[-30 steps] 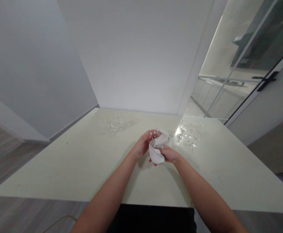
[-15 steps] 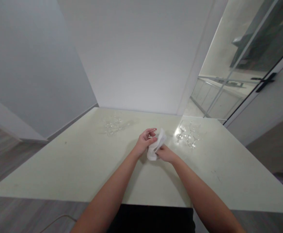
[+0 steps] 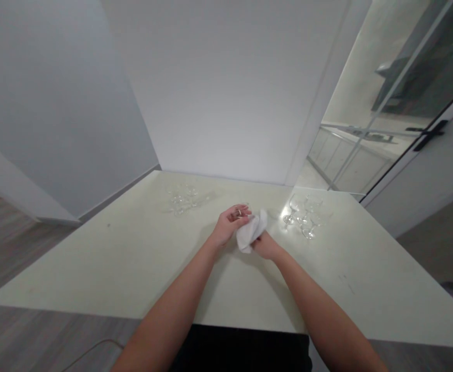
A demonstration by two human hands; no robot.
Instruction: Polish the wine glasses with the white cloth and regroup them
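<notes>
White cloth (image 3: 252,232), upright in a peak half a second ago, now slumps lower between the two hands, bunched in the right grip (image 3: 264,245) and touching the left thumb. Clear glass (image 3: 239,213), barely visible then, now shows among the curled fingers of the left grip (image 3: 228,225), which holds it above the desk (image 3: 133,258). Stemware stands beyond both: one cluster (image 3: 182,199) left of the left grip, another group (image 3: 304,217) right of the right grip.

Pale wall (image 3: 219,93), black door handle (image 3: 431,135).
</notes>
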